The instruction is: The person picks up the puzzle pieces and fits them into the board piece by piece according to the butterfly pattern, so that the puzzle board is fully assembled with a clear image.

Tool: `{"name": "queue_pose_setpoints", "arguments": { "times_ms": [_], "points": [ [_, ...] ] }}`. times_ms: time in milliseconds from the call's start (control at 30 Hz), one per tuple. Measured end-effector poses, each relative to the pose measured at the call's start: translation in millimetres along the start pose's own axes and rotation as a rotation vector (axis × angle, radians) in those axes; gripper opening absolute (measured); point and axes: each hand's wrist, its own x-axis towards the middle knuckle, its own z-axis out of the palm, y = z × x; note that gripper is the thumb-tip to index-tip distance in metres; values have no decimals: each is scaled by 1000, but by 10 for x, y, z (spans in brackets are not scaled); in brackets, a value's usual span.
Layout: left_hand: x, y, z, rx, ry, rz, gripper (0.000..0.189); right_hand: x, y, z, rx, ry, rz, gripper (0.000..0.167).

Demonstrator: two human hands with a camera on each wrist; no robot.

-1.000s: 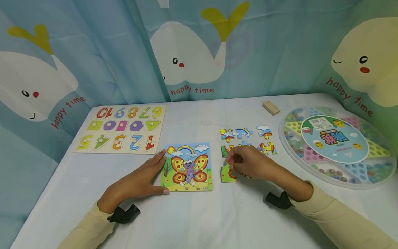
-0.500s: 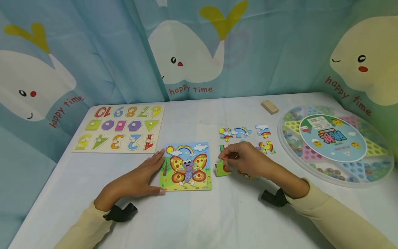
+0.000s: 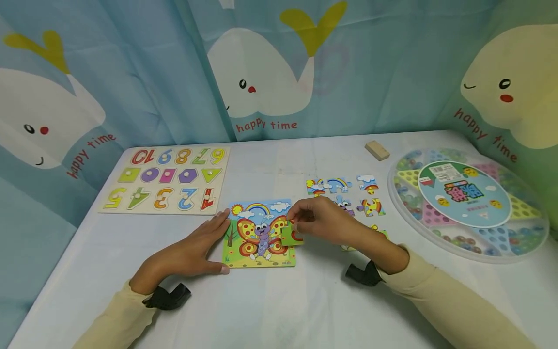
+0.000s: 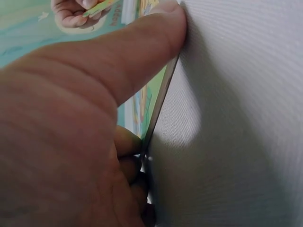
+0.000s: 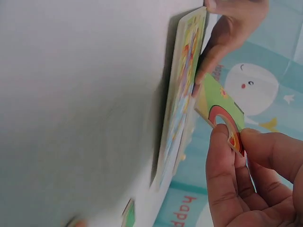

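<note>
A square butterfly puzzle board (image 3: 259,258) lies on the white table in the head view. My left hand (image 3: 185,257) rests at its left edge, fingers extended and thumb near the lower corner; the left wrist view shows the thumb (image 4: 142,47) against the board's edge. Between thumb and fingertips, my right hand (image 3: 327,220) pinches a green jigsaw piece (image 3: 287,236) with a red curve. That piece is held above the board's right side, and the right wrist view shows it tilted and clear of the board (image 5: 182,90).
Right of the board lie several loose jigsaw pieces (image 3: 339,184), some hidden behind the right hand. A number-and-shape board (image 3: 114,185) is at the back left. A round marble game box (image 3: 471,194) stands at the right, near a small wooden block (image 3: 377,150).
My right hand has lifted the green jigsaw piece from among the loose pieces and carried it left, over the board's right side. The left hand has stayed at the board's edge.
</note>
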Motion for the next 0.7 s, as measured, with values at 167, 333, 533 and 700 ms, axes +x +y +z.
{"name": "queue_pose_setpoints", "arguments": {
  "times_ms": [167,333,533,700],
  "points": [
    [6,-8,5,3,4,2,109,101,-75,103,37,-31,-16,15],
    [10,-12,8,16,5,9,110,199,-136,212,44,-59,-19,16],
    [6,-2,0,9,1,13,109,278,-208,304,17,-60,-21,13],
    [0,-16,-3,11,-1,18,109,343,-262,352,13,-54,-60,14]
  ]
}}
